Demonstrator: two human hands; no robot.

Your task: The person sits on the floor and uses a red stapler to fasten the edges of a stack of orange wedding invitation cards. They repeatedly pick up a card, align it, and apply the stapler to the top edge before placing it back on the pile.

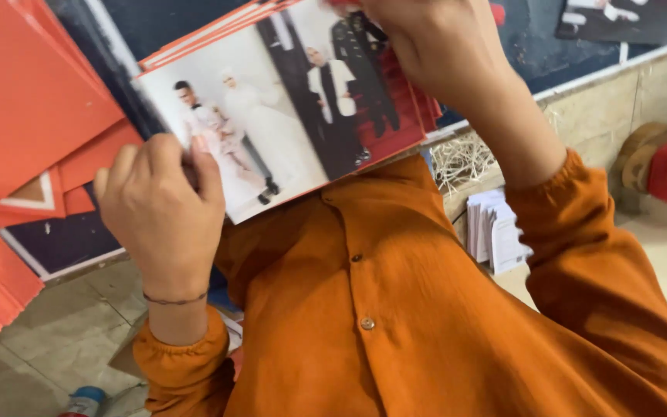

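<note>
Photo album (287,100) is held up in the air between both hands, above the lap and the orange shirt (395,324), open at a spread of printed pictures. Left hand (162,212) grips the lower left corner of the open page, thumb on the picture face and fingers curled behind. Right hand (434,46) closes over the upper right edge, where a block of red-edged pages fans out; its fingertips are hidden, so the exact pinch cannot be told. The pages look thick and stiff, like board, and the glossy faces are likely slippery and prone to fingerprints. The whole book appears moderately heavy for its size, so support at two opposite corners suits it. Take hold at the edges or margins, not on the picture surface. Red card sheets (32,100) lie stacked at the left, and a small stack of white booklets (496,232) stands near the floor at the right.
</note>
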